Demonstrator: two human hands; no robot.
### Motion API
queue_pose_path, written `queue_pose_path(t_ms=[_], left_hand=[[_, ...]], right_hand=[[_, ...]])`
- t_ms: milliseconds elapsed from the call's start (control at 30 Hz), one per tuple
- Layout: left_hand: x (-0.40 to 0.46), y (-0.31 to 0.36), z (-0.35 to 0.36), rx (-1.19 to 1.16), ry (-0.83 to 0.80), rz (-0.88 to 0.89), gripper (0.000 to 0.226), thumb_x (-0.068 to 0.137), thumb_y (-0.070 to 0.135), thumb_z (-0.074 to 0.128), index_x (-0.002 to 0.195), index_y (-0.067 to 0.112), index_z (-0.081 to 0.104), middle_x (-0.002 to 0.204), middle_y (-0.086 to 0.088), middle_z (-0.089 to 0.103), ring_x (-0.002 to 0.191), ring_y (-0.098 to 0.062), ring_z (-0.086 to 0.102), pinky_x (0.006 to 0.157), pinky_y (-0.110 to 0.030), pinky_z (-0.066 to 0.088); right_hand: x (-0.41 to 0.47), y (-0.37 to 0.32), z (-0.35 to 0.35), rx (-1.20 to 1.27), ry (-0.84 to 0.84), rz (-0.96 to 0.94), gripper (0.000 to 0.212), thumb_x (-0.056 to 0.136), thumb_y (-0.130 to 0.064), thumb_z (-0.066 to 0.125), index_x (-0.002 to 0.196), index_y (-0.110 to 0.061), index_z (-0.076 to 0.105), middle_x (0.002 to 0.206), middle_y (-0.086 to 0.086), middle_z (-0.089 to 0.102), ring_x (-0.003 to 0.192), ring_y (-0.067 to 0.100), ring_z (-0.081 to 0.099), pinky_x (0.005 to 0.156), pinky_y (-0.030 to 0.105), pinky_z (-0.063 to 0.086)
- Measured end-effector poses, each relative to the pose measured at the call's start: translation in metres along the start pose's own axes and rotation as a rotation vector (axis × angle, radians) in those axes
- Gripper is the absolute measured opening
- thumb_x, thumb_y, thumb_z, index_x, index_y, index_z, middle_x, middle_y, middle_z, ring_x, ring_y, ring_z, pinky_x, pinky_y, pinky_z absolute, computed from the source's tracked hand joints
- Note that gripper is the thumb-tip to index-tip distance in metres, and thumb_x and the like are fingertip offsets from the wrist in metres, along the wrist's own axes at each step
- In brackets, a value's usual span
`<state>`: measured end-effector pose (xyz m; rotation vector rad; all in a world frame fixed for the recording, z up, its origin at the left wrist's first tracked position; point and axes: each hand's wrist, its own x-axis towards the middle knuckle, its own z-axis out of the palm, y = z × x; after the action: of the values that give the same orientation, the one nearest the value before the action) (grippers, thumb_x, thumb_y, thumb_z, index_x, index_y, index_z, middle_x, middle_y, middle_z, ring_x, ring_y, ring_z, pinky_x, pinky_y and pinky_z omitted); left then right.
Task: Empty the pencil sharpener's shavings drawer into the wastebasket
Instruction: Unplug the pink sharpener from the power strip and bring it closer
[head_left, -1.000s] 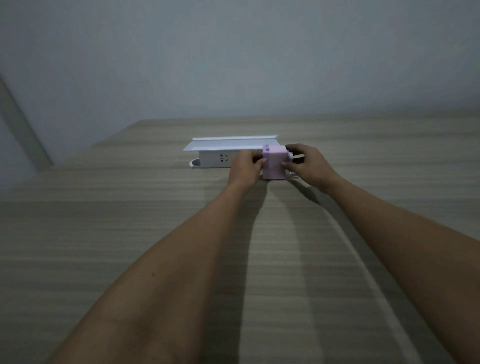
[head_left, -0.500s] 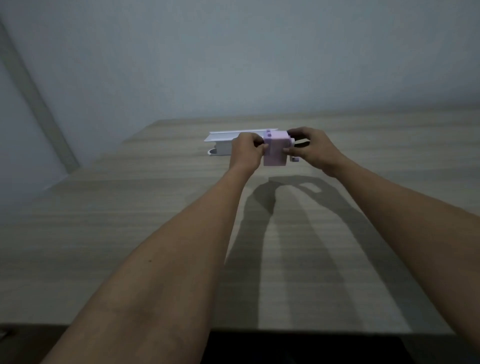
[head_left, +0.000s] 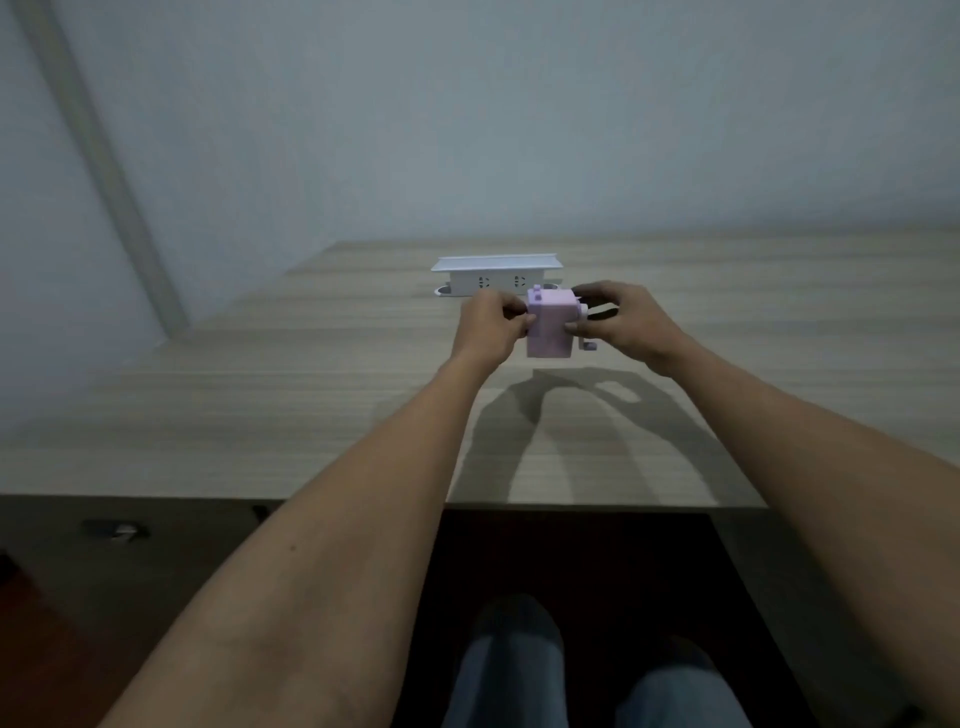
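Both hands' grip closes on the pencil sharpener; left hand, right hand flank it.

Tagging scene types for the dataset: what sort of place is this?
Probably a home or office desk: a wood-grain desk against a plain wall, a white power strip at the back, and a pink crank pencil sharpener held over it.
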<state>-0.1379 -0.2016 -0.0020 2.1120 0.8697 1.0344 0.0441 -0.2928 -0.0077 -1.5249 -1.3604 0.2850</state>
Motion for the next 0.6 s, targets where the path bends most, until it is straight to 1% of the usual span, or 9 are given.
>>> queue_pose_path(t_ms=[100, 133, 200, 267, 333, 367, 467, 533, 600], left_hand=[[-0.017, -0.002, 0.0, -0.002, -0.006, -0.002, 0.017, 0.088, 0.006, 0.072, 0.101, -0.005, 0.076, 0.094, -0.018, 0.077, 0.079, -0.018, 0.071, 0.065, -0.008, 0.052], [-0.021, -0.003, 0.0, -0.017, -0.006, -0.009, 0.018, 0.088, 0.005, 0.072, 0.102, -0.005, 0.075, 0.094, -0.019, 0.076, 0.078, -0.017, 0.07, 0.063, -0.006, 0.051], [-0.028, -0.005, 0.003, -0.041, -0.006, -0.027, 0.02, 0.087, 0.005, 0.073, 0.104, -0.006, 0.075, 0.095, -0.02, 0.076, 0.078, -0.018, 0.07, 0.073, -0.019, 0.057], [-0.033, -0.009, 0.007, -0.058, -0.016, -0.054, 0.021, 0.087, 0.005, 0.073, 0.105, -0.007, 0.074, 0.098, -0.021, 0.076, 0.08, -0.019, 0.07, 0.078, -0.027, 0.057], [-0.037, -0.013, 0.011, -0.063, -0.023, -0.069, 0.023, 0.087, 0.005, 0.073, 0.106, -0.007, 0.073, 0.099, -0.021, 0.076, 0.08, -0.018, 0.07, 0.072, -0.021, 0.053], [-0.039, -0.015, 0.013, -0.074, -0.018, -0.077, 0.024, 0.087, 0.005, 0.073, 0.108, -0.007, 0.073, 0.1, -0.021, 0.076, 0.08, -0.018, 0.07, 0.067, -0.015, 0.052], [-0.039, -0.021, 0.017, -0.124, 0.001, -0.094, 0.026, 0.087, 0.005, 0.073, 0.11, -0.007, 0.072, 0.102, -0.022, 0.075, 0.081, -0.019, 0.07, 0.062, -0.005, 0.052], [-0.037, -0.023, 0.019, -0.115, -0.017, -0.103, 0.031, 0.084, 0.009, 0.077, 0.112, -0.004, 0.072, 0.102, -0.021, 0.075, 0.085, -0.025, 0.071, 0.075, -0.02, 0.059], [-0.036, -0.027, 0.019, -0.121, -0.102, -0.135, 0.048, 0.08, 0.013, 0.081, 0.124, 0.001, 0.066, 0.109, -0.018, 0.073, 0.097, -0.03, 0.072, 0.087, -0.04, 0.06]], right_hand=[[-0.018, 0.003, 0.004, 0.032, -0.008, 0.005, 0.055, 0.077, 0.003, 0.08, 0.129, 0.0, 0.063, 0.12, 0.018, 0.068, 0.097, 0.021, 0.064, 0.066, 0.016, 0.058], [-0.022, 0.005, 0.005, 0.037, -0.005, 0.008, 0.055, 0.077, 0.003, 0.08, 0.13, 0.0, 0.063, 0.12, 0.017, 0.067, 0.097, 0.022, 0.064, 0.065, 0.015, 0.058], [-0.028, 0.01, 0.007, 0.025, -0.003, 0.015, 0.057, 0.077, 0.002, 0.081, 0.131, 0.0, 0.062, 0.121, 0.017, 0.067, 0.098, 0.022, 0.064, 0.068, 0.016, 0.058], [-0.034, 0.014, 0.008, 0.003, -0.016, 0.023, 0.058, 0.076, 0.0, 0.082, 0.131, 0.001, 0.063, 0.123, 0.016, 0.068, 0.101, 0.022, 0.065, 0.078, 0.027, 0.061], [-0.037, 0.018, 0.008, -0.007, -0.024, 0.037, 0.057, 0.076, -0.002, 0.083, 0.13, 0.0, 0.064, 0.125, 0.014, 0.069, 0.104, 0.024, 0.066, 0.091, 0.042, 0.058], [-0.039, 0.019, 0.008, -0.003, -0.024, 0.039, 0.057, 0.076, -0.003, 0.083, 0.13, -0.001, 0.064, 0.125, 0.014, 0.069, 0.105, 0.026, 0.067, 0.092, 0.043, 0.057], [-0.042, 0.02, 0.009, 0.047, -0.028, 0.049, 0.058, 0.078, -0.004, 0.081, 0.133, -0.002, 0.062, 0.128, 0.014, 0.067, 0.106, 0.028, 0.068, 0.076, 0.027, 0.062], [-0.044, 0.022, 0.008, 0.083, -0.04, 0.061, 0.061, 0.078, -0.006, 0.082, 0.134, -0.003, 0.061, 0.128, 0.014, 0.066, 0.109, 0.031, 0.069, 0.075, 0.025, 0.062], [-0.044, 0.024, 0.007, 0.095, -0.054, 0.064, 0.064, 0.076, -0.008, 0.084, 0.135, -0.005, 0.061, 0.128, 0.012, 0.067, 0.114, 0.028, 0.067, 0.085, 0.03, 0.06]])
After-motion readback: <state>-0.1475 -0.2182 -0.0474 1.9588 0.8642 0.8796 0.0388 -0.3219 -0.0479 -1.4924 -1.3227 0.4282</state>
